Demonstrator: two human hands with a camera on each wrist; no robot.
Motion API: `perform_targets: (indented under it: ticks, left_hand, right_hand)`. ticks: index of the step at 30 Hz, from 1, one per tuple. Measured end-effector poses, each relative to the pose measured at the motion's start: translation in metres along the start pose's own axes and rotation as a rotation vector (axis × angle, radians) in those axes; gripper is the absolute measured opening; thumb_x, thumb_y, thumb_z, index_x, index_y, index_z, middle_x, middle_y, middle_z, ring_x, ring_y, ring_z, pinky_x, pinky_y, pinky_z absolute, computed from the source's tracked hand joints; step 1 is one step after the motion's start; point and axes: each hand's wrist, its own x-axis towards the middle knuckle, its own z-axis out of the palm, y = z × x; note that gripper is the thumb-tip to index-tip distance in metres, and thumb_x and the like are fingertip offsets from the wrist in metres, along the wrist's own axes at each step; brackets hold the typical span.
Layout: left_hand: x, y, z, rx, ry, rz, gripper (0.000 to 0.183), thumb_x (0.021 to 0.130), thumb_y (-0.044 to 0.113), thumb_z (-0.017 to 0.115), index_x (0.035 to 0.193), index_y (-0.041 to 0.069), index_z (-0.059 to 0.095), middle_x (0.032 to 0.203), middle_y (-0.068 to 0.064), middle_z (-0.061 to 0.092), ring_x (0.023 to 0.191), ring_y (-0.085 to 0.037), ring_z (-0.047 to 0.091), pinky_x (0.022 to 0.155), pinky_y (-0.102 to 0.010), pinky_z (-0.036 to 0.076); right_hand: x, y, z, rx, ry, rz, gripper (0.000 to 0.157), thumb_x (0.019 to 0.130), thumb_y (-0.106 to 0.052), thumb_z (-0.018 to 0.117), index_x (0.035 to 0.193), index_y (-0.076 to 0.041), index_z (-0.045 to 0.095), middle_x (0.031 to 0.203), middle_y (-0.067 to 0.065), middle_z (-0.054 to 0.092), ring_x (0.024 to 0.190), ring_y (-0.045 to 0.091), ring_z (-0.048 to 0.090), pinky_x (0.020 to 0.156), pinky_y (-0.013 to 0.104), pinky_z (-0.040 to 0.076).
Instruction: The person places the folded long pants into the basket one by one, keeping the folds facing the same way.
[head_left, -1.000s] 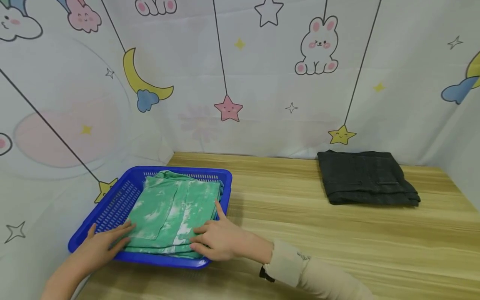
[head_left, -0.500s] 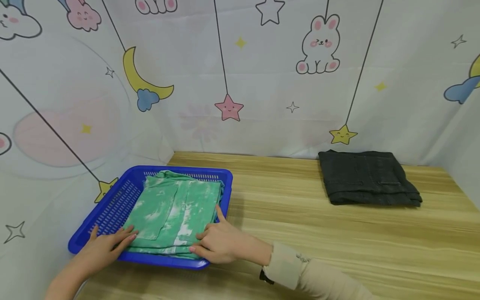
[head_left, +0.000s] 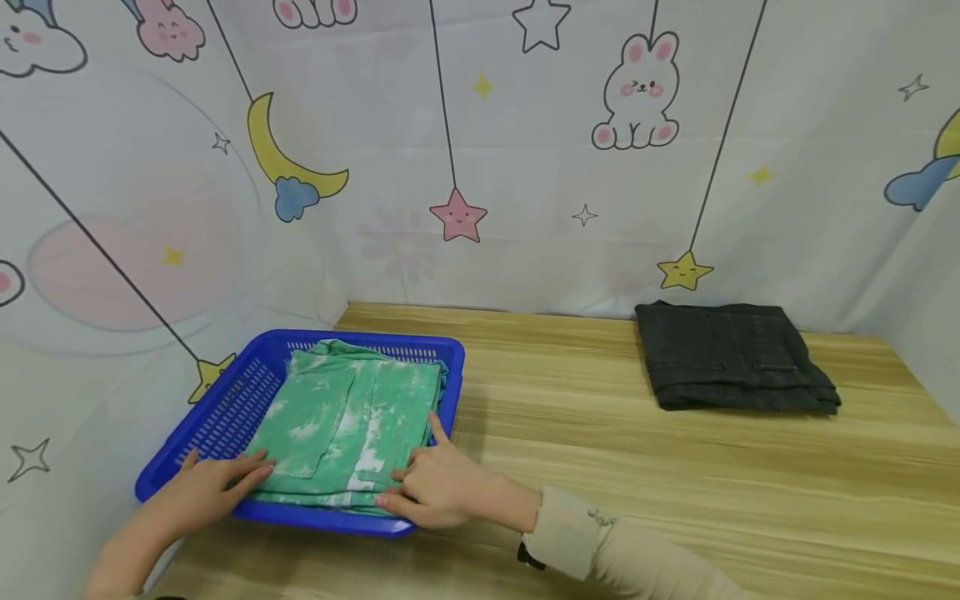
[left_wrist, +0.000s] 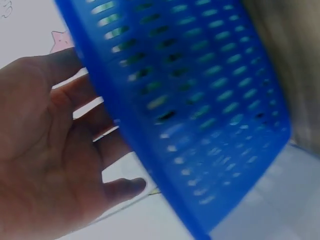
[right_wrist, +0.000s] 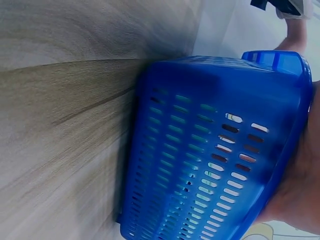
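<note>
Folded green-and-white tie-dye trousers (head_left: 330, 425) lie flat in a blue plastic basket (head_left: 195, 454) with slotted walls. My left hand (head_left: 202, 492) reaches over the near left rim, its fingertips on the trousers' lower left corner. In the left wrist view, that hand (left_wrist: 45, 125) shows spread fingers behind the basket wall (left_wrist: 200, 100). At the near right corner, my right hand (head_left: 442, 483) rests on the trousers, thumb by the folded edge and little finger stretched along the right side. The right wrist view shows the basket's outer wall (right_wrist: 200, 150), which hides most of this hand.
Folded black trousers (head_left: 738, 358) lie at the back right of the wood-grain table (head_left: 555, 400). White cloth walls (head_left: 525, 167) printed with stars, a moon and a rabbit stand behind and to the left, close by the basket.
Over the last second my left fingers have slid slightly right onto the trousers' corner. My right hand has shifted slightly downward at its corner. Basket and trousers have stayed in place.
</note>
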Motion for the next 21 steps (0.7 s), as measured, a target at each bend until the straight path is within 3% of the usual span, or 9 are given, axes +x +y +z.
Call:
perform_targets:
  ticks: [3, 5, 10, 14, 19, 21]
  left_hand:
    - [0.002, 0.003, -0.011, 0.042, -0.019, 0.016, 0.047, 0.091, 0.038, 0.044, 0.117, 0.001, 0.058, 0.114, -0.023, 0.059, 0.104, -0.044, 0.053, 0.089, -0.072, 0.017]
    - [0.002, 0.006, -0.018, 0.079, 0.005, 0.038, 0.042, 0.091, 0.032, 0.047, 0.117, 0.001, 0.058, 0.107, -0.022, 0.063, 0.098, -0.042, 0.057, 0.088, -0.071, 0.022]
    - [0.007, 0.018, -0.045, 0.182, 0.157, 0.122, 0.034, 0.088, 0.017, 0.053, 0.116, -0.002, 0.057, 0.099, -0.020, 0.066, 0.072, -0.022, 0.062, 0.083, -0.062, 0.037]
    - [0.024, 0.022, -0.065, 0.232, 0.223, 0.165, 0.035, 0.087, 0.014, 0.053, 0.116, -0.005, 0.056, 0.102, -0.026, 0.063, 0.062, -0.019, 0.058, 0.077, -0.054, 0.045]
    - [0.050, 0.021, -0.075, 0.256, 0.195, 0.139, 0.037, 0.088, 0.013, 0.049, 0.120, -0.006, 0.052, 0.111, -0.029, 0.057, 0.080, -0.036, 0.061, 0.078, -0.052, 0.046]
    - [0.061, 0.021, -0.075, 0.270, 0.159, 0.124, 0.037, 0.089, 0.013, 0.047, 0.122, -0.005, 0.050, 0.115, -0.028, 0.056, 0.099, -0.044, 0.054, 0.084, -0.056, 0.041]
  right_hand:
    - [0.000, 0.000, 0.000, 0.015, 0.009, -0.006, 0.053, 0.096, -0.045, 0.020, 0.098, -0.027, 0.069, 0.117, -0.005, 0.060, 0.110, 0.010, 0.054, 0.105, 0.063, 0.007]
    - [0.000, 0.000, 0.000, 0.024, 0.014, -0.011, 0.052, 0.096, -0.045, 0.019, 0.100, -0.027, 0.068, 0.117, -0.005, 0.060, 0.110, 0.010, 0.054, 0.105, 0.062, 0.007]
    - [0.000, 0.002, -0.002, 0.061, 0.023, -0.003, 0.052, 0.097, -0.044, 0.019, 0.101, -0.027, 0.068, 0.115, -0.006, 0.061, 0.111, 0.011, 0.053, 0.106, 0.061, 0.007]
    - [-0.001, 0.004, -0.003, 0.072, 0.026, 0.004, 0.051, 0.097, -0.042, 0.020, 0.103, -0.026, 0.067, 0.116, -0.007, 0.061, 0.112, 0.010, 0.053, 0.107, 0.060, 0.007]
    - [-0.002, 0.005, -0.003, 0.058, 0.045, -0.001, 0.048, 0.098, -0.039, 0.021, 0.101, -0.026, 0.068, 0.121, -0.005, 0.058, 0.114, 0.011, 0.051, 0.106, 0.060, 0.008]
    - [-0.002, 0.005, -0.002, 0.049, 0.058, 0.000, 0.048, 0.098, -0.039, 0.021, 0.104, -0.026, 0.067, 0.123, -0.004, 0.057, 0.116, 0.013, 0.050, 0.106, 0.061, 0.009]
